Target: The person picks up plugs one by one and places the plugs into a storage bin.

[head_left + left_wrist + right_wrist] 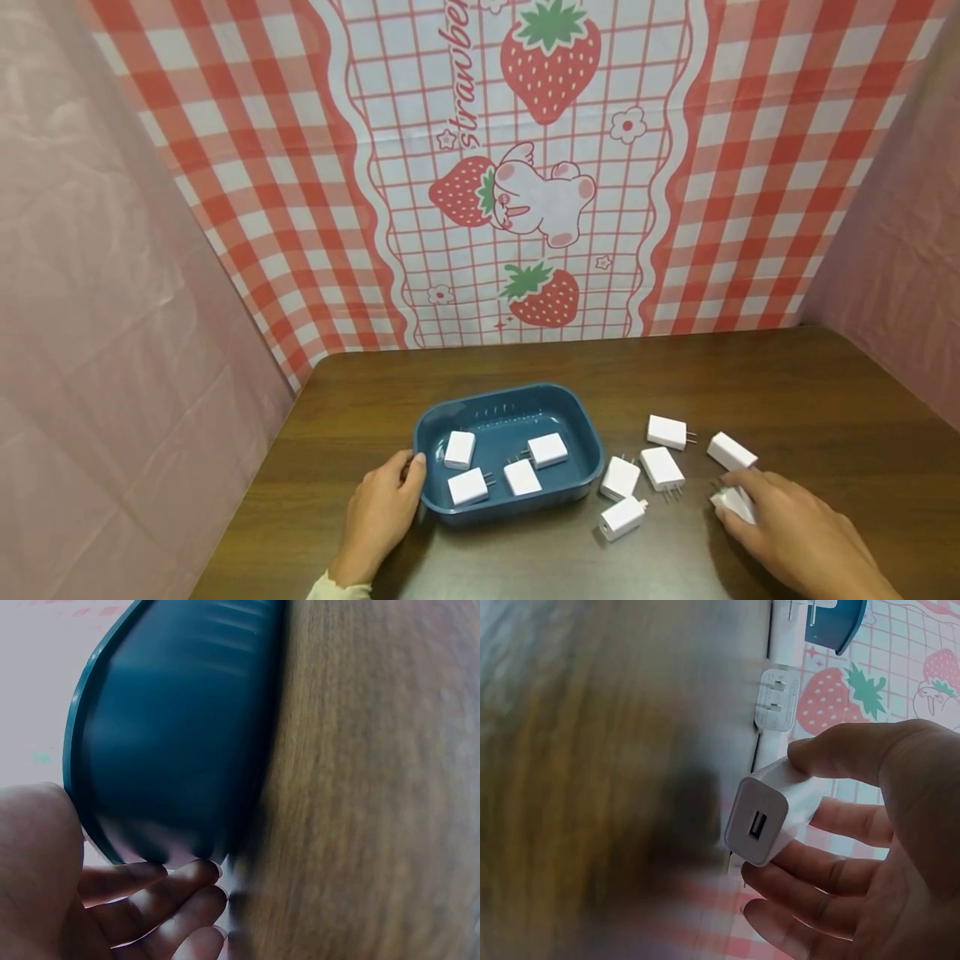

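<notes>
White charger between fingers

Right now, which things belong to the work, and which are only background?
Work:
blue tray, held by left hand
white USB charger in right hand
four chargers inside tray
five chargers on wood-grain table

Background:
strawberry-print cloth
pink cloth
</notes>
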`<action>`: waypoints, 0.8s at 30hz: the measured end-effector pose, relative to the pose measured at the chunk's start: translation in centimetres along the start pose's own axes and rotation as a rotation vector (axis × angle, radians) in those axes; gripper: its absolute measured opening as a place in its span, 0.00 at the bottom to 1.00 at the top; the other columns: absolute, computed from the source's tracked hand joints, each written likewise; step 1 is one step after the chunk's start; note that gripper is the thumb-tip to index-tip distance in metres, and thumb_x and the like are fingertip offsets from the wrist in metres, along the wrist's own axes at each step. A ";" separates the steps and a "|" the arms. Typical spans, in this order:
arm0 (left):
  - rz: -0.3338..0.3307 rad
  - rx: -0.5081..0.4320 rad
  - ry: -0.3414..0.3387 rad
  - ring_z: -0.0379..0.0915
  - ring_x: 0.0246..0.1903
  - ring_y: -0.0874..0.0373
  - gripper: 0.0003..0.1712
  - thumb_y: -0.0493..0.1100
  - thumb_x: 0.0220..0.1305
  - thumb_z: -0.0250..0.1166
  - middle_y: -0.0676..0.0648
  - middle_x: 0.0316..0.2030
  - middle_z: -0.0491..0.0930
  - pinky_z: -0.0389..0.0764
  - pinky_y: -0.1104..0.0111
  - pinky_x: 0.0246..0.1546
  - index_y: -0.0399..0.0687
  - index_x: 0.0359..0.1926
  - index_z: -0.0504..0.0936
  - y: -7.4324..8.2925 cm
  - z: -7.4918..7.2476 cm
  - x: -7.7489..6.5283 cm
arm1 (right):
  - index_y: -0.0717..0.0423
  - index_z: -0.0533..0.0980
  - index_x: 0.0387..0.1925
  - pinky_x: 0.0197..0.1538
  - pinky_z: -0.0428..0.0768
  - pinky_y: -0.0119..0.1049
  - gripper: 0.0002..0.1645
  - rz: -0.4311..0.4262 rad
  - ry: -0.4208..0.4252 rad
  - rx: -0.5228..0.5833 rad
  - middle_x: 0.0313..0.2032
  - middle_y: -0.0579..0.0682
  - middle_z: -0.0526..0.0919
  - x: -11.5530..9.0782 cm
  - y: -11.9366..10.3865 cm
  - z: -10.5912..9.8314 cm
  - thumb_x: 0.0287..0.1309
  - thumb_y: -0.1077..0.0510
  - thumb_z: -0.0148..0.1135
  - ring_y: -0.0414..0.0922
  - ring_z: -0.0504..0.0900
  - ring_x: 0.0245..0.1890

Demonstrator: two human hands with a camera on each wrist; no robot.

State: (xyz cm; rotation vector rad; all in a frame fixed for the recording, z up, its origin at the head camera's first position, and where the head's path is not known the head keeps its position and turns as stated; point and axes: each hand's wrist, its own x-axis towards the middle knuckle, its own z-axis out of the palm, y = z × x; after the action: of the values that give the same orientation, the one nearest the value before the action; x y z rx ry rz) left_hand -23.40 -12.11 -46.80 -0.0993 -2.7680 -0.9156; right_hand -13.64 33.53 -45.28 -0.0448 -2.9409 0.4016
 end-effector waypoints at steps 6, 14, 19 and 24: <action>-0.005 0.000 -0.001 0.83 0.43 0.46 0.20 0.56 0.74 0.55 0.49 0.44 0.86 0.77 0.45 0.41 0.52 0.52 0.85 0.0 0.1 0.0 | 0.51 0.77 0.47 0.26 0.74 0.53 0.23 0.031 -0.029 0.028 0.37 0.49 0.81 0.1 -0.5 -0.3 0.58 0.42 0.70 0.47 0.78 0.32; 0.001 0.000 0.004 0.83 0.42 0.46 0.19 0.56 0.74 0.55 0.49 0.43 0.86 0.77 0.45 0.40 0.52 0.51 0.86 0.0 0.1 0.0 | 0.52 0.76 0.47 0.27 0.74 0.54 0.26 0.055 -0.032 0.051 0.37 0.48 0.81 0.1 -1.0 -0.7 0.59 0.38 0.68 0.48 0.78 0.32; 0.005 0.004 0.006 0.83 0.41 0.47 0.19 0.56 0.74 0.55 0.50 0.42 0.86 0.77 0.46 0.39 0.53 0.51 0.86 -0.1 0.1 0.0 | 0.52 0.77 0.49 0.31 0.75 0.61 0.28 0.053 -0.015 0.058 0.41 0.54 0.84 0.1 -1.3 -0.8 0.61 0.35 0.65 0.54 0.82 0.36; -0.001 0.000 0.009 0.83 0.41 0.48 0.19 0.56 0.73 0.56 0.50 0.42 0.86 0.77 0.46 0.39 0.53 0.51 0.86 -0.1 0.1 0.0 | 0.51 0.79 0.50 0.34 0.75 0.63 0.27 0.037 0.046 0.106 0.43 0.58 0.85 -0.1 -2.0 -0.7 0.60 0.37 0.67 0.60 0.83 0.40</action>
State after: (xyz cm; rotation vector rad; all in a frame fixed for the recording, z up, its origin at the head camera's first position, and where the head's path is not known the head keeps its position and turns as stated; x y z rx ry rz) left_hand -23.43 -12.10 -46.91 -0.0931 -2.7599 -0.9136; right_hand -13.39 31.81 -44.06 -0.0938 -2.8727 0.5537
